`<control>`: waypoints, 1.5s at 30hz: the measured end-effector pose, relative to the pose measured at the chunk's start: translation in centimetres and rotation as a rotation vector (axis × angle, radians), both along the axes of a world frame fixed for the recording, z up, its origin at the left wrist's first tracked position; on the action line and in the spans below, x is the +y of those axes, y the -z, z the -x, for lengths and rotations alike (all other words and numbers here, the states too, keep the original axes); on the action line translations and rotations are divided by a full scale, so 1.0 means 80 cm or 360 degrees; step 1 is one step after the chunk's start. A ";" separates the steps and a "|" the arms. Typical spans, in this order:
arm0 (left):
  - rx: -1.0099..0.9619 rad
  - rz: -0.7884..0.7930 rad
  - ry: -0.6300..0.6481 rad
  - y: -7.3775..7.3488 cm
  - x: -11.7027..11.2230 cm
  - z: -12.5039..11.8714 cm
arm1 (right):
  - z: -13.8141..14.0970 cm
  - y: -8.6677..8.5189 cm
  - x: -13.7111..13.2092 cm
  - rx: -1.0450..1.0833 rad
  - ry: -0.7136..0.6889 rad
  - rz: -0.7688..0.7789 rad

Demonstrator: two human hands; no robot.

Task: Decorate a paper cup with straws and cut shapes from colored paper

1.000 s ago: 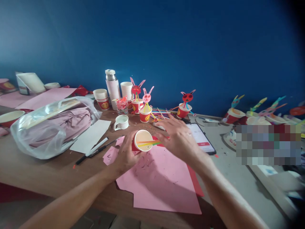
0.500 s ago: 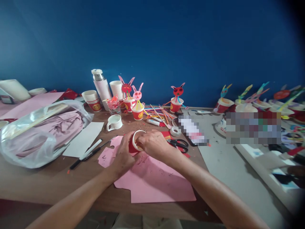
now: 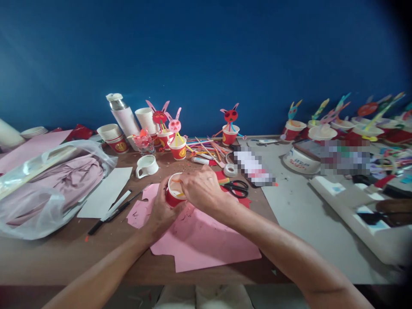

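Note:
My left hand [image 3: 162, 209] is wrapped around a red paper cup [image 3: 174, 201] with a white rim, its mouth tilted toward me. My right hand [image 3: 201, 186] is closed at the cup's right rim, fingertips at its mouth; what they pinch, if anything, is hidden. A bit of yellow shows inside the cup by these fingers. Below both hands lies a cut pink sheet of paper [image 3: 212, 244]. Black-handled scissors [image 3: 237, 188] rest on red paper scraps right of my right hand, near a roll of tape [image 3: 230, 170].
Behind stand cups with rabbit figures [image 3: 177, 148], a pile of coloured pipe cleaners [image 3: 212, 148], a white mug [image 3: 147, 166] and a thermos [image 3: 125, 118]. A plastic bag [image 3: 54, 184] and a black marker [image 3: 96, 226] lie left. A phone [image 3: 254, 167] and a white bowl [image 3: 301, 161] are right.
My right hand has lifted out of the cup's mouth to its right rim, so more of the inside shows. My left hand still holds the cup. The whole view has shifted slightly.

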State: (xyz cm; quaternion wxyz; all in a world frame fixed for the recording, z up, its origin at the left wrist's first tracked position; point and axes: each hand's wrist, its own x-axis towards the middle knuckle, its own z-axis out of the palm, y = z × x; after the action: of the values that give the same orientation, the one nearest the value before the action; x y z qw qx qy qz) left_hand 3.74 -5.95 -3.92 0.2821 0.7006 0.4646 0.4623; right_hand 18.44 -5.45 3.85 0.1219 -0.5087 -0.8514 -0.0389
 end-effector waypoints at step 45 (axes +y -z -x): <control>0.0250 0.0054 0.0200 0.001 -0.010 0.001 | -0.001 0.005 0.011 0.0067 0.0065 0.0102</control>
State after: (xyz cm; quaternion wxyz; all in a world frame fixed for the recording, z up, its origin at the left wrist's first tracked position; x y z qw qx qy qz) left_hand 3.66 -6.75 -4.02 0.2849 0.7576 0.4482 0.3794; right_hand 18.53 -4.61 3.48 0.1227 -0.5302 -0.8389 -0.0034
